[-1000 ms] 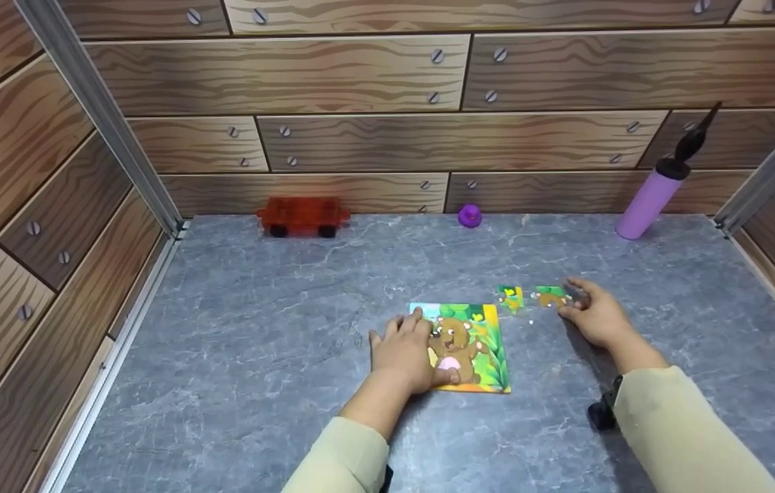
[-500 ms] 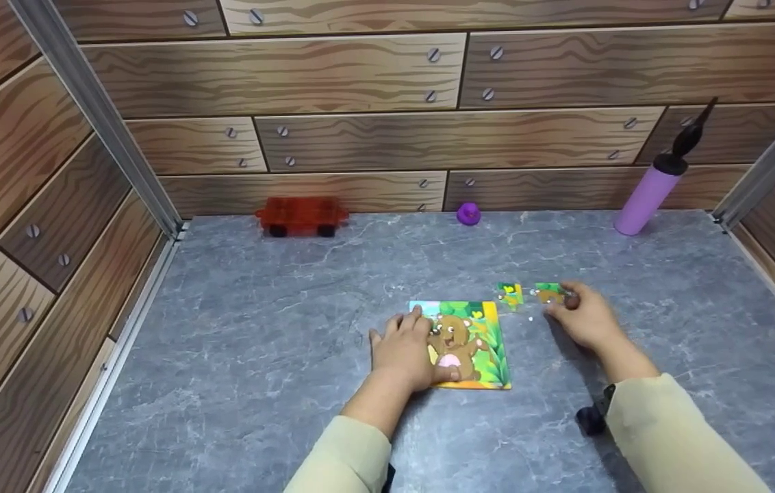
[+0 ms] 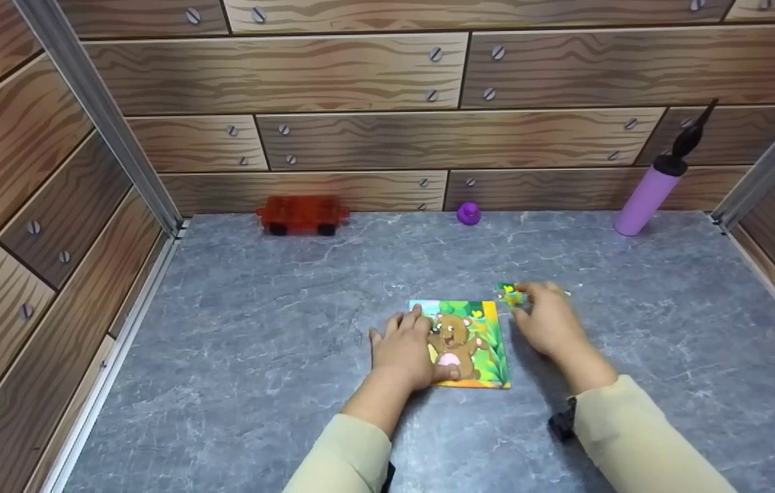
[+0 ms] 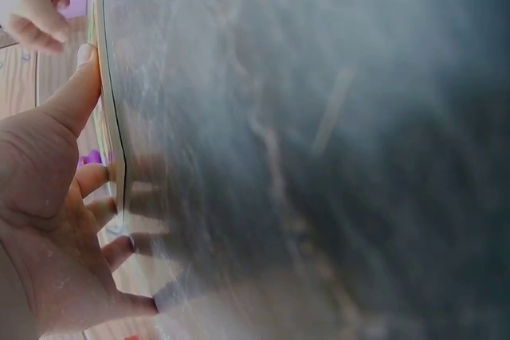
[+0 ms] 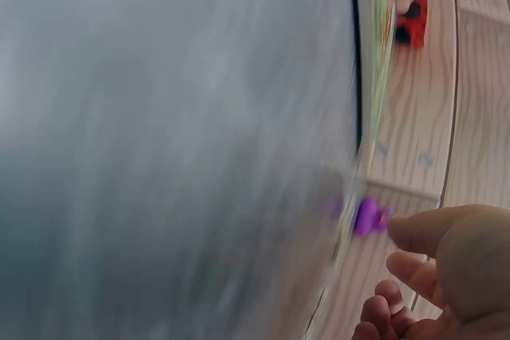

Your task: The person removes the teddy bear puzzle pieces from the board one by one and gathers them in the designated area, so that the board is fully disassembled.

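In the head view, a square bear jigsaw puzzle (image 3: 466, 346) lies on the grey tabletop. My left hand (image 3: 404, 349) rests on its left side with the fingers spread and the thumb along the lower edge; the left wrist view shows this hand (image 4: 64, 189) side-on. Up and right of the puzzle lies a loose green-and-yellow puzzle piece (image 3: 509, 294). My right hand (image 3: 552, 318) is at that piece's right edge, thumb and index finger apart. In the right wrist view, no object shows between this hand's (image 5: 446, 276) thumb and fingers. A second loose piece, brown and green, is hidden behind the right hand.
A red translucent toy wagon (image 3: 302, 215) stands at the back left. Along the back edge sits a small purple rubber duck (image 3: 469, 213). At the back right, a purple hand pump (image 3: 648, 200) leans against the wood-patterned wall (image 3: 360, 75).
My right hand has moved left from the brown-and-green piece to the green-and-yellow one, covering the former from view. My left hand stays on the puzzle.
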`<state>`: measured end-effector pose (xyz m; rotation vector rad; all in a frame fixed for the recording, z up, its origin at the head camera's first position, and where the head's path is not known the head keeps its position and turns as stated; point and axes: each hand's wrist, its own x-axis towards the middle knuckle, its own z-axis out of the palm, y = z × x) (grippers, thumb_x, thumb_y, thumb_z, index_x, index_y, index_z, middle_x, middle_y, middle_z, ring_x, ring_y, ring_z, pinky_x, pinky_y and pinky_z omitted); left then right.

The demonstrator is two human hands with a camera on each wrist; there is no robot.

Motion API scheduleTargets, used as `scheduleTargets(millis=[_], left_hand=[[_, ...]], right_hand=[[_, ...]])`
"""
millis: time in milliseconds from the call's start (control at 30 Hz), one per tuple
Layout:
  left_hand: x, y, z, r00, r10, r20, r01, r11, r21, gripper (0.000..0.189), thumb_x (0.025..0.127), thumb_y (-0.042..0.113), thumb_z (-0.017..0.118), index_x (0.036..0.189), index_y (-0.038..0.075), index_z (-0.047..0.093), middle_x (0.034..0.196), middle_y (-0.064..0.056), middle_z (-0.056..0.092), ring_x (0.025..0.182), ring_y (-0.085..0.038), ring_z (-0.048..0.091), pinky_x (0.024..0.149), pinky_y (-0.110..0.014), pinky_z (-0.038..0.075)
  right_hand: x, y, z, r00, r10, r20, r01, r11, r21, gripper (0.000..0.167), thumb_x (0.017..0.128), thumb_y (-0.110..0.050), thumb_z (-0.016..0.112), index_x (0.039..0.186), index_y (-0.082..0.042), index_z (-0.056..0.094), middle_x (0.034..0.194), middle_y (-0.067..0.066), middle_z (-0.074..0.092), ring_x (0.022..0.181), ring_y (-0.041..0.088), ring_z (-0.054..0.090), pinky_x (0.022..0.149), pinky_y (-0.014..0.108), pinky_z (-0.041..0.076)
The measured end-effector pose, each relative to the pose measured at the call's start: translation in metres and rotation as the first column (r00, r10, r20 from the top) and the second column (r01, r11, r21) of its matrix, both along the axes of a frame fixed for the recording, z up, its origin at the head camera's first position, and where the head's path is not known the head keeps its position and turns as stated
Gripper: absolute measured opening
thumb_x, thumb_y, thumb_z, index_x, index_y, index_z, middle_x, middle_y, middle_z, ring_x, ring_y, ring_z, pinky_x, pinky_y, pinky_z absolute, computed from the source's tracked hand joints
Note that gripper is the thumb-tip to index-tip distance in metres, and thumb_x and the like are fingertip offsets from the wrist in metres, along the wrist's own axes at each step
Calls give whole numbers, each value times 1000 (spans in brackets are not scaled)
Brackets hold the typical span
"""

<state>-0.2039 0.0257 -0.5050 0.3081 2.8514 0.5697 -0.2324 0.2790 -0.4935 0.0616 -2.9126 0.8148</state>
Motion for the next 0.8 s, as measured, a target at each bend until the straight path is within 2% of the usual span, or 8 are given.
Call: scheduleTargets(millis=[133,267,567,667,800], left_hand=[[0,0,0,1000,4,-6,-4,1000,6,99,73,71,86,153,21,55,172,-3,34,156,-33,30,121,-73,20],[1,0,1,1000,2,-14,-2,1000,-1,101,73,71,86,152,19,55,171,-3,35,155,-33,31,121,-73,21],[0,-1,0,1000,-6,-26,5,1000,-6,103,74,70,86,155,17,51,171,-3,34,155,-35,31,120,-74,22],[0,-1,-1,1000,-6,-26,6,1000,0,101,74,69,87,154,17,52,171,-4,35,155,-35,31,120,-75,21],[1,-2,-1,1000,-9,-8,9,1000,1,99,76,68,86,154,18,52,172,-3,32,156,-35,29,121,-75,19]], right_hand=[[2,-21,1,998,62,-29,-62,998,-2,40,95,-5,70,133,7,66,120,28,61,110,46,63,97,63,51],[3,-40,2,991,126,-39,-126,992,1,39,94,-7,74,130,7,68,117,24,62,103,42,65,95,60,54],[4,-74,0,979,204,20,-205,976,78,37,93,-13,80,126,2,72,113,18,64,105,39,67,96,56,55],[4,-82,-1,971,235,35,-236,969,65,35,93,-13,80,123,4,73,107,15,65,98,35,67,93,54,56],[7,-91,-4,963,260,72,-259,966,-21,30,95,-13,78,120,4,75,105,13,66,96,32,67,93,52,56]])
